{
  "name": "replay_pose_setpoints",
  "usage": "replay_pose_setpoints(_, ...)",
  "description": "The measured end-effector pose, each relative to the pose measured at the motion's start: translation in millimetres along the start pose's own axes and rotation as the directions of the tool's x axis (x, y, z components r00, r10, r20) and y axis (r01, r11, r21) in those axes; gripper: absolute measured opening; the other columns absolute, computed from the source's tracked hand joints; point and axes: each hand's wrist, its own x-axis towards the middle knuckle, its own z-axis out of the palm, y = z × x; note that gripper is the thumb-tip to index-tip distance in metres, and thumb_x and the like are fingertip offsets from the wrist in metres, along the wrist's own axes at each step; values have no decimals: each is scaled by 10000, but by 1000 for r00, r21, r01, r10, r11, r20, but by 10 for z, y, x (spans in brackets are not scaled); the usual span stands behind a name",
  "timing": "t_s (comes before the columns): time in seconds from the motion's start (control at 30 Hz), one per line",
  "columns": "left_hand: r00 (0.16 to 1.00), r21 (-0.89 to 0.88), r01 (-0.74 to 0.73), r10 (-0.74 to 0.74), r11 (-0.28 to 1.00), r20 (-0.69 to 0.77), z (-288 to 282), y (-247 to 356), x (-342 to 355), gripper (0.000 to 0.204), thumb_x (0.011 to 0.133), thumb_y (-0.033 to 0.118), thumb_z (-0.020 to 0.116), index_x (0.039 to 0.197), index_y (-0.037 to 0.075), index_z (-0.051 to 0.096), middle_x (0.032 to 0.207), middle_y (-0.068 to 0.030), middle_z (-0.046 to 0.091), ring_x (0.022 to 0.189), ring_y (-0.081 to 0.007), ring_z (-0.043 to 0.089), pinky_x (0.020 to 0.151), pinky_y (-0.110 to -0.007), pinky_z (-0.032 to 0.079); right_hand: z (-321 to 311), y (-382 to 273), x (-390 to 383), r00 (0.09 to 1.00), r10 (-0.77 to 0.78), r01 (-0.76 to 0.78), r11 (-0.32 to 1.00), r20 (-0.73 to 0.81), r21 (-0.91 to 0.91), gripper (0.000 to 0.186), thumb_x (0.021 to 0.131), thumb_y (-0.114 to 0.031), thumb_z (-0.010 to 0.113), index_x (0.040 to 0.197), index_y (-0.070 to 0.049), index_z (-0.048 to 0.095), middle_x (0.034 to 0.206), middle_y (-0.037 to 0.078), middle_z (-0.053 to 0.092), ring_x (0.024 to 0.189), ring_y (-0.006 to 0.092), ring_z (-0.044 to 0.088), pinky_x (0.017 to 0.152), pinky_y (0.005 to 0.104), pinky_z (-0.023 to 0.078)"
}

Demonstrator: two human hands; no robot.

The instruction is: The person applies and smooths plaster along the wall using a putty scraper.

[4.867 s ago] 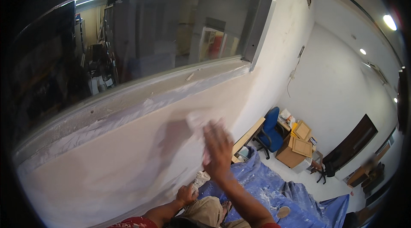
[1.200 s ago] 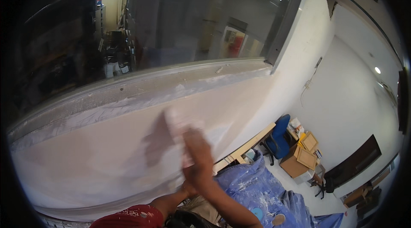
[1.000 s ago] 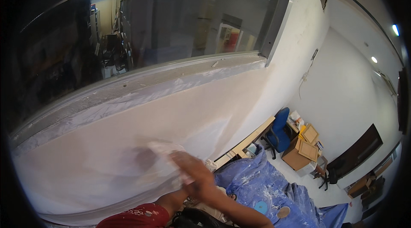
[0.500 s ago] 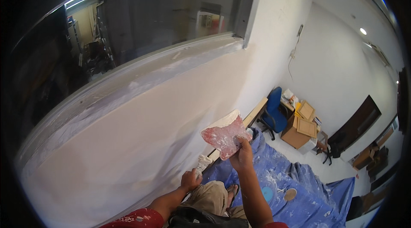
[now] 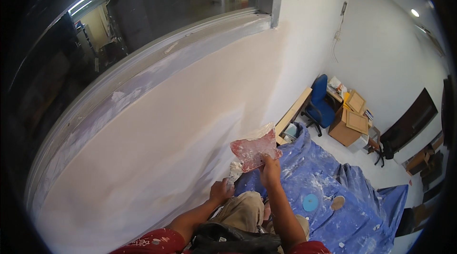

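Observation:
My right hand (image 5: 270, 172) grips a flat red putty spreader (image 5: 256, 151) by its near right corner. White filler smears its face and lies thick along the far edge. Low beside the wall, my left hand (image 5: 221, 192) is closed round a putty knife (image 5: 234, 173) whose blade is coated with a lump of white filler. The lump is right by the spreader's lower left corner; I cannot tell if they touch. Ahead and to the left runs the wall (image 5: 181, 111), with a broad beige-white coated patch under the window ledge (image 5: 157, 70).
A crumpled blue tarp (image 5: 304, 177) spattered with white covers the floor to my right. On it lie a blue disc (image 5: 310, 202) and a brown disc (image 5: 337, 202). Farther off stand a blue office chair (image 5: 322, 106) and cardboard boxes (image 5: 346, 127). A wooden plank (image 5: 294, 111) runs along the wall.
The whole view has shifted, with the room beyond now farther right. The filler-coated putty knife has come up closer to the spreader's lower left corner. Both hands keep their hold.

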Motion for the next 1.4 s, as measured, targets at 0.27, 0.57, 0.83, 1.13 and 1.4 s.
replay_pose_setpoints(0.27,998,-61,-36,33,997,-54,-119,204,-9,539,883,391,638,1242,-5,574,880,-265,682,843,-453,658,773,-559,515,922,-812,-486,550,-633,797,202,546,-569,510,910,-6,519,1416,20,462,1371,219,549,1222,358,576,1026,456,468)
replay_pose_setpoints(0.57,995,-90,-38,30,995,-93,-167,174,-65,529,883,414,629,1190,-15,588,883,-293,683,849,-469,658,801,-555,517,2164,-947,-370,-36,-649,852,-417,760,-316,668,853,-114,621,1485,-24,422,1549,264,384,1463,458,334,1192,646,198)
replay_pose_setpoints(0.83,835,-84,-391,315,917,-451,-97,63,-53,547,834,441,664,1185,27,598,851,-281,691,789,-466,670,777,-568,523,1505,-20,-728,54,-136,970,-227,989,-84,781,808,-91,678,1539,-94,403,1577,234,373,1487,394,334,1205,619,201)
replay_pose_setpoints(1.13,983,-147,-85,59,986,-173,-119,186,-53,498,853,418,640,1163,29,614,819,-274,692,796,-467,674,779,-563,533,1551,-1369,175,658,-697,750,573,286,-330,704,891,66,439,1574,-1,281,1569,260,382,1467,366,375,1185,380,306)
replay_pose_setpoints(1.4,980,-15,163,-164,986,-115,-277,731,79,550,852,500,619,1181,59,635,831,-242,713,798,-448,692,775,-552,542,2413,-854,-1341,471,-635,881,300,612,-365,666,882,63,483,1536,-4,374,1601,230,356,1489,362,343,1195,419,301)
